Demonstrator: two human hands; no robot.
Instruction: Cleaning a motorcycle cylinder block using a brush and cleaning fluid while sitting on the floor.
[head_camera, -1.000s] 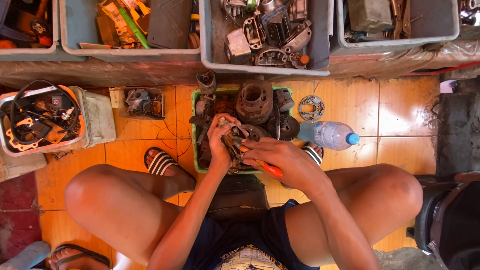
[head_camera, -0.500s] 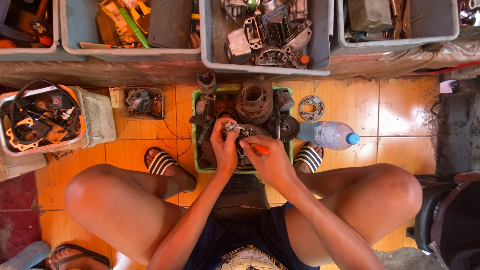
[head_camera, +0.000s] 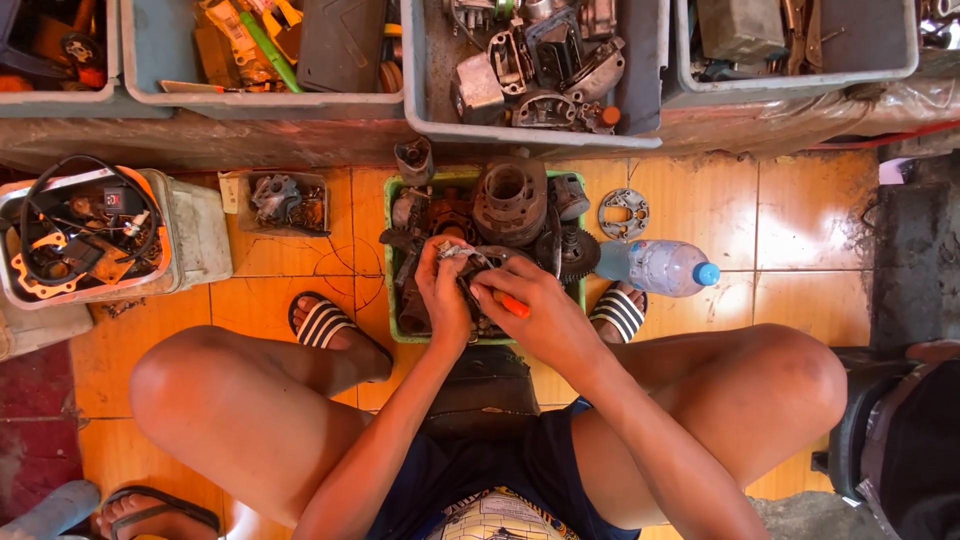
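- Far left, on the orange tiled floor (head_camera: 700, 215): a pale tub (head_camera: 195, 235) packed with black cables and gaskets; just right of it, a small box holding a carburettor-like part (head_camera: 278, 198).
- Along the far edge: a row of grey bins (head_camera: 530, 135) heaped with metal housings and tools.
- Centre: a green tray (head_camera: 392, 250) between the striped sandals, crowded with a finned cylinder (head_camera: 512, 200), a gear (head_camera: 578, 252) and other greasy parts.
- Left hand (head_camera: 443, 292): grip clenched around the left side of a dark, roundish metal engine part (head_camera: 480, 268), held just above the near half of the tray.
- Right hand (head_camera: 535, 315): grip closed on an orange-handled tool (head_camera: 514, 305), probably a screwdriver, its working end hidden where it meets the part.
- Tool's long axis apparently slanting from near right to far left, tip toward the part; exact tip direction not visible.
- Part's own orientation hard to read under the fingers; no clear long axis showing.
- Judged good practice here: brace the part firmly with the left grip, keep it low over the tray so loose bits drop inside, line the tool straight along the fastener, press before turning, keep left fingertips off the tip's path.
- Right of the tray: a flat round plate (head_camera: 625, 213) on the tiles, then a clear water bottle with a blue cap (head_camera: 655, 267) lying on its side, cap pointing right.
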